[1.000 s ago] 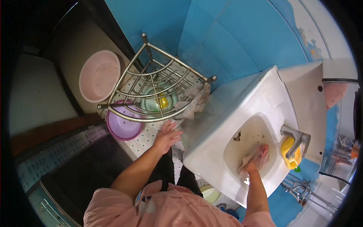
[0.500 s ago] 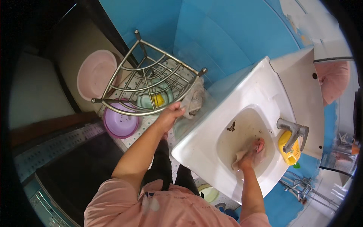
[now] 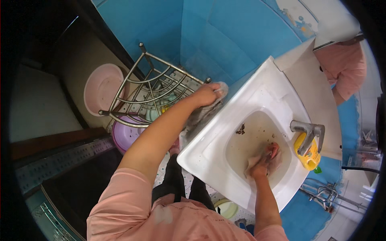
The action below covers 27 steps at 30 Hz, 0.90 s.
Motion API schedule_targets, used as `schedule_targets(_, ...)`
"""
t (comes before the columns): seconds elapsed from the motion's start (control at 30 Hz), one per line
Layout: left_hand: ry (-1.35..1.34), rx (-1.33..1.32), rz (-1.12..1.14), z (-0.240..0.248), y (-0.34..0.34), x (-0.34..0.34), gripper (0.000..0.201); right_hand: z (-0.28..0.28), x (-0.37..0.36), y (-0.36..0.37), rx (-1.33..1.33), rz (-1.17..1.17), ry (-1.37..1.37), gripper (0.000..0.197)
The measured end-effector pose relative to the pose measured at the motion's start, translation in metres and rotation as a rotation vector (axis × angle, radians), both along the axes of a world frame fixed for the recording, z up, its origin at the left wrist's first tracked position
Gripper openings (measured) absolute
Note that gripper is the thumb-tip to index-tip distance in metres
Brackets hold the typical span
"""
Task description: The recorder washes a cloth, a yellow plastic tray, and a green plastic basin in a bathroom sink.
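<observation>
My left hand (image 3: 207, 95) is closed at the top of a translucent, crumpled plastic bag (image 3: 201, 116) with greyish contents. The bag hangs between the metal corner rack and the basin's side. My fingertips are partly covered by it. Down in the white washbasin (image 3: 209, 150), my right hand (image 3: 260, 168) is in murky water, closed on a limp, pale pinkish piece (image 3: 273, 150) with a red part. It looks like raw flesh, but its kind cannot be made out. Dark scraps (image 3: 241, 129) float near the basin's far left side, with smaller bits around them.
The metal rack (image 3: 150, 82) stands left of the basin. Beyond it are a pink tub (image 3: 104, 89) and a purple basin (image 3: 126, 134). A faucet (image 3: 307, 130) and a yellow bottle (image 3: 307, 154) sit on the basin's right rim. A pale green bowl (image 3: 227, 209) lies below.
My left hand has moved up and right along the bag, from the rack's front edge to beside its right corner post. My right hand stays in the water, and the view has shifted slightly.
</observation>
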<state>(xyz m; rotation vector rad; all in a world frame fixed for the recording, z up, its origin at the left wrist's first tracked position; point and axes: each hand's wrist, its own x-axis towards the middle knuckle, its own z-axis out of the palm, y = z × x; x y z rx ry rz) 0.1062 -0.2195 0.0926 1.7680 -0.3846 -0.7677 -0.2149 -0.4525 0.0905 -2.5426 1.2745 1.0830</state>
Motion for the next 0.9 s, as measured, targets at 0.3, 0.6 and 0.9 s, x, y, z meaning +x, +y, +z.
schedule_targets(0.3,0.46,-1.184,0.227,0.12,0.041,0.046,0.027,0.025,0.016,0.017,-0.042,0.085,0.019,0.096)
schedule_targets(0.6,0.432,-1.491,0.178,0.244,0.107,-0.01,0.038,0.088,0.044,0.011,0.069,0.272,0.237,0.057)
schedule_targets(0.9,0.515,-1.686,-0.084,0.325,0.135,-0.07,0.048,0.249,0.122,0.154,1.182,0.422,-1.231,0.051)
